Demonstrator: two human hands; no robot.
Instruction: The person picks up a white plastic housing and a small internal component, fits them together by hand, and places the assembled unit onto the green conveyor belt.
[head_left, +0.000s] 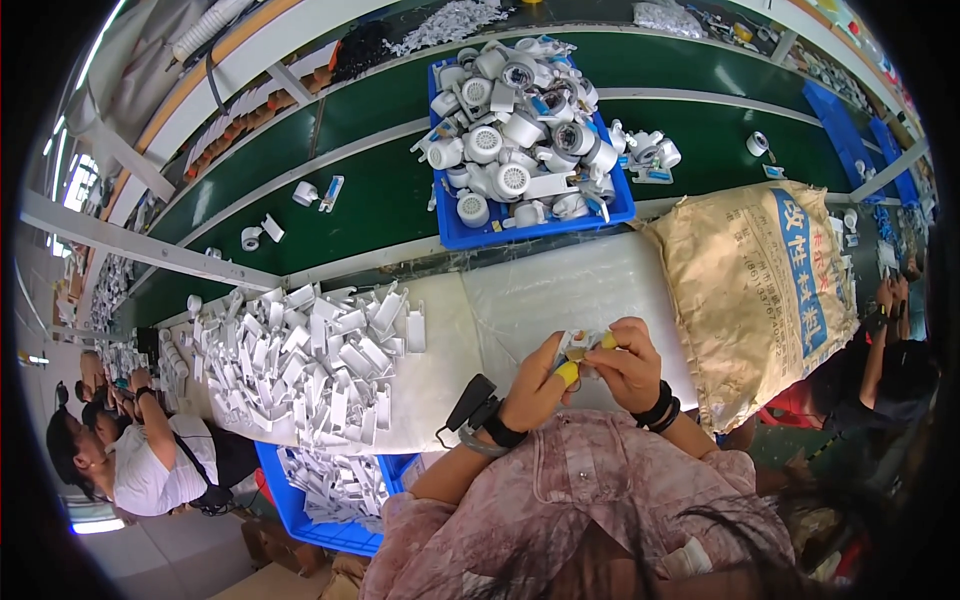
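Pinching a small pale part (577,345) between left hand (535,390) and right hand (634,372), both closed on it, over near worktable (445,385). White pieces (325,345) heaped left; blue bin (540,234) of white housings (485,145) far; brown sack (715,310) right.

Free: bare bench (445,370), left of left grip (528,397) and ahead. Obstacles: white parts heap (320,350), farther left; heaped blue bin (540,233), farther ahead; bulky paper sack (750,310), right of right grip (635,372).
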